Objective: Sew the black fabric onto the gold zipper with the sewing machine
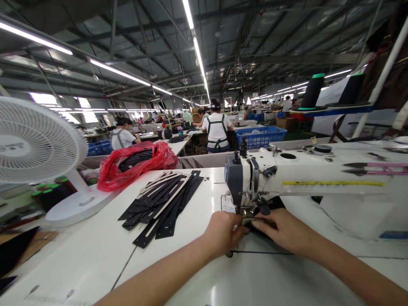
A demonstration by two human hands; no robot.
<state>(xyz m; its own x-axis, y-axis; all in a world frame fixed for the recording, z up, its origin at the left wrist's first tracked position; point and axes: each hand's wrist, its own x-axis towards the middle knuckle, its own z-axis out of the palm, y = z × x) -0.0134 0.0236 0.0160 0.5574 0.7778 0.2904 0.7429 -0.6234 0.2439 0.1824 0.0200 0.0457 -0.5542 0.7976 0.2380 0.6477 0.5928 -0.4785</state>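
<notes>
A white industrial sewing machine [306,170] stands in front of me, its head over the table. Below the needle and presser foot lies a black fabric piece [266,238], partly hidden by my fingers. My left hand [223,231] is on the left of the foot, with thumb and fingertips closed at the piece's edge. From the right, my right hand [285,227] pinches the same piece close to the needle. To the left a fanned pile of black strips [168,204] rests on the white tabletop [191,267], several with pale strips among them.
At the far left stands a white fan [73,187], beside a red plastic bag [137,163] with dark material inside. Black thread cones [312,93] sit on a rack at upper right. Pink-handled snips [372,168] lie against the machine arm. Co-workers [217,129] and a blue crate [261,136] are beyond.
</notes>
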